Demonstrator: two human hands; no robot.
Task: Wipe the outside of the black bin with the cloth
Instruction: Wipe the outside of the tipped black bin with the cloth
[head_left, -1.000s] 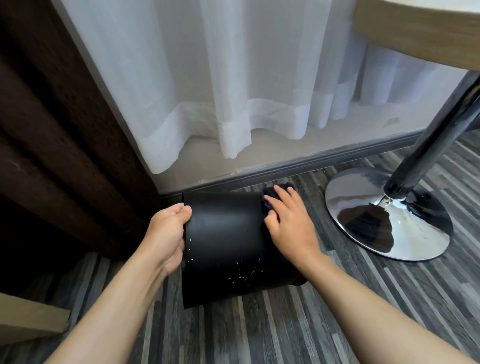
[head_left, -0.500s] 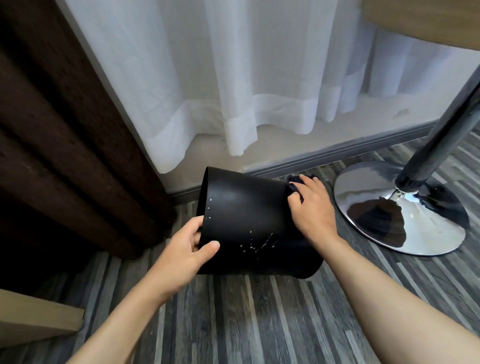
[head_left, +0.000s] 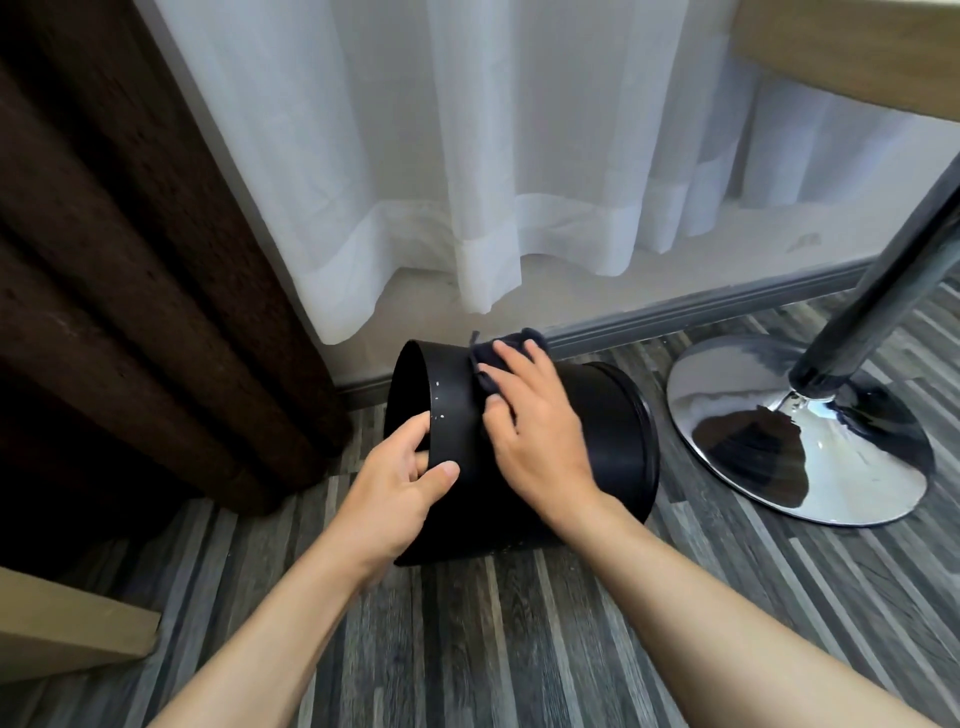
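Observation:
The black bin (head_left: 608, 431) lies on its side on the striped floor, open rim to the left, base to the right. White specks dot its wall near the rim. My left hand (head_left: 397, 486) grips the rim, fingers inside and thumb on the outer wall. My right hand (head_left: 535, 441) presses a dark cloth (head_left: 511, 345) flat against the top of the bin's outer wall, close to the rim. Most of the cloth is hidden under my fingers.
A chrome table base (head_left: 800, 431) with its dark pole (head_left: 878, 291) stands just right of the bin. A white sheer curtain (head_left: 467, 156) and grey skirting lie behind. A brown curtain (head_left: 130, 260) hangs left. A wooden piece (head_left: 67, 629) sits at the lower left.
The bin has been turned so its rim faces left and more toward me. My right hand with the cloth slid from the base end to near the rim. My left hand now hooks the rim.

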